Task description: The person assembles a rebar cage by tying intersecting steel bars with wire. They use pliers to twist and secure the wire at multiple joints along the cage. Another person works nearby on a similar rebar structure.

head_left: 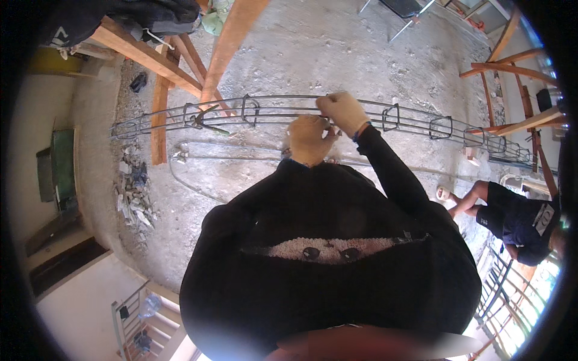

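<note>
A long rebar cage (277,115) of thin steel bars with square stirrups (250,110) runs across in front of me. My right hand (344,113), in a pale work glove, is closed over the cage's far bars. Just left of it and nearer to me, my left hand (310,141), gloved as well, has its fingers curled in at the near bars. The fingertips of both hands almost meet, and what the left one pinches is too small to make out. Pincers (211,122) with a greenish handle rest on the cage further left.
Wooden trestle beams (159,114) stand under the cage's left end, with more timber frames (512,72) at the right. Broken rubble (135,192) lies on the concrete floor at left. Another person (518,216) is at the right. A chair (403,9) stands at the far side.
</note>
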